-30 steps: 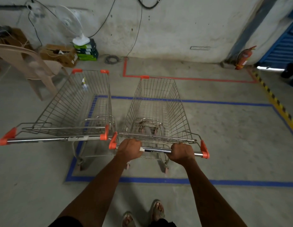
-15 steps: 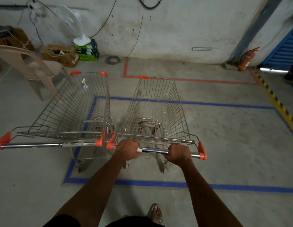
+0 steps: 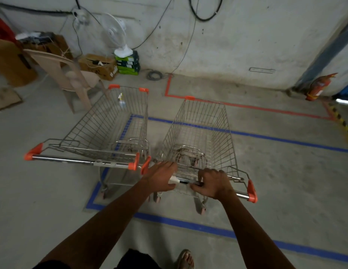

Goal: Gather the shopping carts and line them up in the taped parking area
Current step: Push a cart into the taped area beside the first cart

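Observation:
Two wire shopping carts with orange corner caps stand side by side at the left end of the blue taped rectangle (image 3: 188, 226). The left cart (image 3: 114, 125) straddles the rectangle's left tape line, its handle (image 3: 79, 162) free. The right cart (image 3: 200, 131) is just in front of me, with its rear wheels inside the near blue line. My left hand (image 3: 161, 177) and my right hand (image 3: 214, 184) both sit on this cart's handle bar (image 3: 242, 195), close together near its left half, fingers wrapped over it.
A plastic chair (image 3: 72, 78), cardboard boxes (image 3: 99, 65) and a white fan (image 3: 114, 33) stand by the wall at the far left. Red tape (image 3: 247, 105) runs beyond the carts. A fire extinguisher (image 3: 316, 88) and yellow-black striping (image 3: 344, 125) are at the right. A small bottle (image 3: 121, 100) is in the left cart.
My hands have slid closer together on the right cart's handle, baring its right end. The cart sits slightly further into the blue rectangle, and my view has swung a little left.

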Demonstrator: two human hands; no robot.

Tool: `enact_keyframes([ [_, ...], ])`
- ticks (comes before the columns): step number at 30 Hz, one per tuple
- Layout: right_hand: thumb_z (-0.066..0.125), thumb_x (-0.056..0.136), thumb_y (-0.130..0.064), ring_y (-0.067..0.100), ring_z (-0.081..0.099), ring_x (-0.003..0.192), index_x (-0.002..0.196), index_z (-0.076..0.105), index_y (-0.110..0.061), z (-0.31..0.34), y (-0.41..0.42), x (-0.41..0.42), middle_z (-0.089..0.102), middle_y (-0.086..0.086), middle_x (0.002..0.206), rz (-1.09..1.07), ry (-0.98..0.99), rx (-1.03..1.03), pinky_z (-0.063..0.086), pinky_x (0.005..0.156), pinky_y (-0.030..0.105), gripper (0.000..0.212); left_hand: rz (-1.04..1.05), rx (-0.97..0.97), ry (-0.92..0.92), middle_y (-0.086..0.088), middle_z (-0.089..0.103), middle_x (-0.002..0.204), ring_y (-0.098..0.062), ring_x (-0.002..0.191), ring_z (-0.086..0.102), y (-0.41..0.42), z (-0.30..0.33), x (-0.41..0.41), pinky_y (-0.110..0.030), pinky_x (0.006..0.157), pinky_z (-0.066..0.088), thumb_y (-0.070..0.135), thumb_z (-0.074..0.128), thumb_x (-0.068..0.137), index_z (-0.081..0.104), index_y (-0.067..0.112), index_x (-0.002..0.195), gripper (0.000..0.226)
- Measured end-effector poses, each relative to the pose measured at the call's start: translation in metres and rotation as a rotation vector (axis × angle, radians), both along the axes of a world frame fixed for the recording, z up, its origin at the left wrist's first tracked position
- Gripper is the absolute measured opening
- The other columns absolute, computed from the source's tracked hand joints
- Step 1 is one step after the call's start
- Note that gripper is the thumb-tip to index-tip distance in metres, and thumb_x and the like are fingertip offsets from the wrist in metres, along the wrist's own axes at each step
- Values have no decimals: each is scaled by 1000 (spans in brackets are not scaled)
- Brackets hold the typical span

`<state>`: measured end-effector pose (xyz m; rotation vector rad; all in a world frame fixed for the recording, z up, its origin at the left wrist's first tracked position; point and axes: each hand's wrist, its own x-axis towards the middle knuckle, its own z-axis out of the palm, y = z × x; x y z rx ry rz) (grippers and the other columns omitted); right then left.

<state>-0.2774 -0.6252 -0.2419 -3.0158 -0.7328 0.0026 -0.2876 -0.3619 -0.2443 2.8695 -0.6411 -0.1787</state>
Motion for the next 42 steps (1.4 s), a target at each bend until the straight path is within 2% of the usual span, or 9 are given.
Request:
enact_keyframes([
  [4,36,92,-76,23,63,99,106,60,-28,11,75,2,67,0,108,61,-55,103,48,87,40,56,64,-90,-67,11,52,117,-12,113,52,39,20,-12,-46,107,26,49,61,76,49,33,117,46],
  [7,50,95,-50,23,61,101,113,59,-25,13,144,-6,64,0,108,95,-98,179,48,86,40,32,86,-173,-81,7,51,121,-16,116,52,86,18,-20,-41,104,38,40,59,75,50,27,124,52],
  [10,54,93,-36,25,58,108,125,58,-19,10,221,-18,61,4,117,143,-70,248,48,94,42,37,246,-140,-71,1,48,136,-21,124,49,153,14,-28,-39,101,40,37,67,73,44,25,138,70],
  [14,53,92,-48,27,55,121,131,55,-20,5,309,-29,60,4,128,168,-24,200,28,116,64,48,315,-4,-3,2,50,135,-22,127,47,255,13,-28,-45,104,35,50,70,70,46,30,135,72],
  [17,34,92,-66,24,60,117,130,58,-25,-3,351,-29,64,0,125,64,0,153,12,119,67,61,267,162,40,7,63,115,-18,112,58,320,7,-9,-39,97,36,54,66,75,61,33,115,46],
  [19,22,94,-69,26,60,117,129,60,-24,-13,366,-26,65,2,124,-17,12,123,20,117,60,69,271,99,94,9,68,95,-14,92,64,348,-3,0,-32,87,42,57,66,80,68,28,100,36],
  [21,25,100,-63,26,59,117,126,61,-22,-21,375,-27,64,4,123,-75,32,123,32,109,51,61,251,75,143,5,70,89,-14,82,65,364,-17,3,-29,77,50,57,65,85,70,24,97,35],
  [25,37,102,-58,26,59,110,118,63,-22,-35,385,-29,65,3,115,-166,16,187,39,99,47,46,214,163,40,-2,73,97,-24,93,69,371,-34,7,-34,77,54,48,63,88,69,23,97,27],
  [42,34,101,-70,23,52,109,113,64,-21,-49,392,-29,65,1,112,-264,41,351,40,94,47,58,59,238,-17,-3,73,97,-24,90,69,377,-33,35,-33,77,55,50,60,87,73,21,101,35],
])
